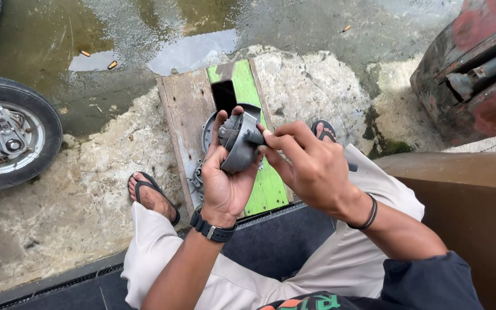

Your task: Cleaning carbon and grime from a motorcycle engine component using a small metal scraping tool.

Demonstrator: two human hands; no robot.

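Note:
My left hand [223,181] is closed around a grey metal motor part [237,143], a curved shoe-like piece, and holds it up over the planks. My right hand [308,166] pinches a dark tool [255,138] whose tip rests against the part's side. Beneath the hands a round metal plate [209,131] lies on the planks, mostly hidden. A black phone [224,95] stands just behind it. I sit with both feet in sandals on the ground.
A grey plank [182,115] and a green plank [271,189] lie on cracked concrete. A scooter wheel [12,135] stands at left. A puddle [144,40] lies beyond. A rusty red machine body [477,74] sits at upper right, a brown ledge [466,189] at right.

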